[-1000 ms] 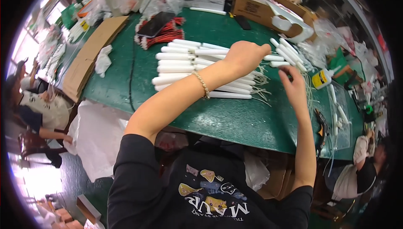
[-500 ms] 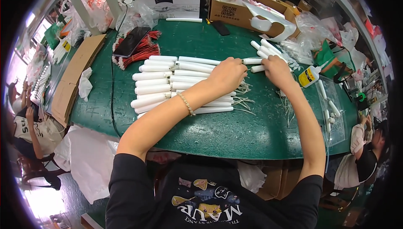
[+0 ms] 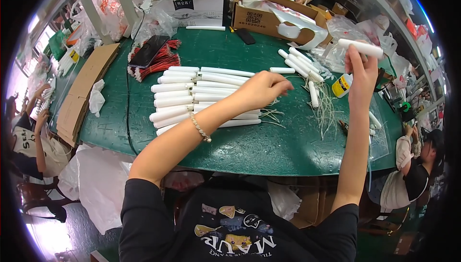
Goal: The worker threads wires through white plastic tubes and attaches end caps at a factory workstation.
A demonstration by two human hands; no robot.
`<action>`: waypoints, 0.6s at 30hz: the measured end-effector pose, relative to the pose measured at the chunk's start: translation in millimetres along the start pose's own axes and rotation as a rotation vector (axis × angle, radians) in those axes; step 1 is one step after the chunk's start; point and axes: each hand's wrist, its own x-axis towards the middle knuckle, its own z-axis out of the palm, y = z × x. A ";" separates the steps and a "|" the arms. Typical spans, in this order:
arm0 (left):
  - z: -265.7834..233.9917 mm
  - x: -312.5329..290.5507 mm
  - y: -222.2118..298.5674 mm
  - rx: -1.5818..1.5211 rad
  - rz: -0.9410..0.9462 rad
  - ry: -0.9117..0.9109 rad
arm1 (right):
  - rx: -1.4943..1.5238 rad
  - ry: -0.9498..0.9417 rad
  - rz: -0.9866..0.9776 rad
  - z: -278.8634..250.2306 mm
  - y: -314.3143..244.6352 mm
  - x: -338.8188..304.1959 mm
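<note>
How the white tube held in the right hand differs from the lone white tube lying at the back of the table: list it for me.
The held tube is raised in the right hand; the rear tube lies on the green table.
The held tube looks stubbier; the rear tube looks slimmer for its length.
Both are white and rod-shaped.

Green worktable [image 3: 240,151], pale posts [image 3: 122,3], brown chair [image 3: 32,194], glare-lit floor [image 3: 89,216], and, far left, perhaps a window [image 3: 23,65].

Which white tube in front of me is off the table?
The tube in your right hand: it is held up, while the others before you lie on the table.
</note>
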 end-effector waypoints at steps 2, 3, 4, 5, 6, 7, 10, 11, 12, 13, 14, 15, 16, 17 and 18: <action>6.5 -11.7 24.0 -0.202 -0.067 -0.093 | 0.006 -0.045 0.023 1.1 -19.4 -23.5; 11.0 -16.0 35.8 -0.506 -0.153 -0.134 | -0.025 -0.096 0.042 0.6 -26.4 -37.9; 13.3 -18.3 46.2 -0.811 -0.240 -0.174 | -0.056 -0.148 0.061 -0.2 -32.2 -51.8; 10.7 -22.7 53.6 -0.924 -0.232 -0.226 | -0.017 -0.189 0.095 1.3 -34.4 -66.2; 13.2 -24.1 57.0 -0.926 -0.230 -0.233 | 0.011 -0.222 0.129 -1.3 -38.2 -80.0; 15.9 -25.6 59.5 -0.927 -0.251 -0.234 | 0.003 -0.247 0.140 -3.9 -40.8 -91.7; 23.4 -34.0 57.5 -0.837 -0.255 -0.208 | 0.043 -0.307 0.266 -11.9 -42.0 -115.9; 25.6 -35.7 55.1 -0.833 -0.247 -0.191 | 0.116 -0.322 0.306 -17.0 -40.6 -121.5; 27.0 -37.9 54.3 -0.829 -0.238 -0.173 | 0.192 -0.337 0.346 -21.7 -39.1 -126.6; 27.2 -40.8 55.0 -0.816 -0.266 -0.139 | 0.189 -0.333 0.346 -25.9 -39.1 -131.3; 27.2 -43.4 53.9 -0.814 -0.267 -0.139 | 0.280 -0.360 0.384 -29.1 -37.7 -135.5; 27.2 -45.8 52.0 -0.814 -0.267 -0.130 | 0.372 -0.387 0.421 -31.7 -36.6 -139.5; 27.3 -47.7 50.3 -0.814 -0.267 -0.121 | 0.374 -0.388 0.420 -33.6 -35.8 -143.4; 27.9 -49.3 49.6 -0.813 -0.267 -0.121 | 0.421 -0.380 0.468 -35.4 -36.2 -147.4; 28.5 -50.6 49.0 -0.841 -0.285 -0.130 | 0.467 -0.372 0.517 -37.4 -36.3 -151.0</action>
